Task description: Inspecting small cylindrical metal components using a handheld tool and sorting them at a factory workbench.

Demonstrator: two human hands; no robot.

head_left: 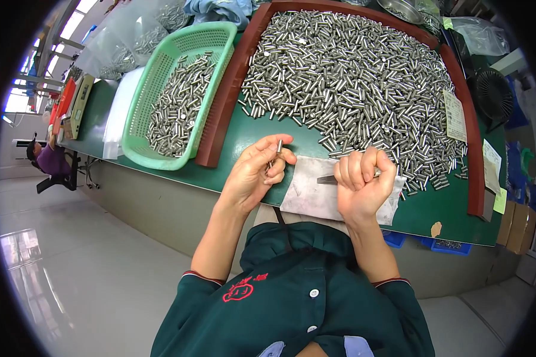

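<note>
My left hand (253,172) is closed, pinching a small metal pin (279,146) upright between thumb and fingertips. Something more glints in its curled fingers, perhaps further pins. My right hand (366,181) is wrapped round a tool whose flat grey metal blade (326,179) sticks out to the left; the fingers hide most of the rest. Under both hands' side of the bench a stained whitish cloth (304,199) lies along the front edge. Just beyond the cloth spreads a large pile of short shiny metal pins (351,77) on the green bench top (259,134).
Dark red wooden strips (220,113) border the pile. Left of them stands a green plastic basket (138,119) partly filled with pins. A black fan (493,98) is at the right. Blue bins (452,246) sit below the bench. Another person (52,157) sits far left.
</note>
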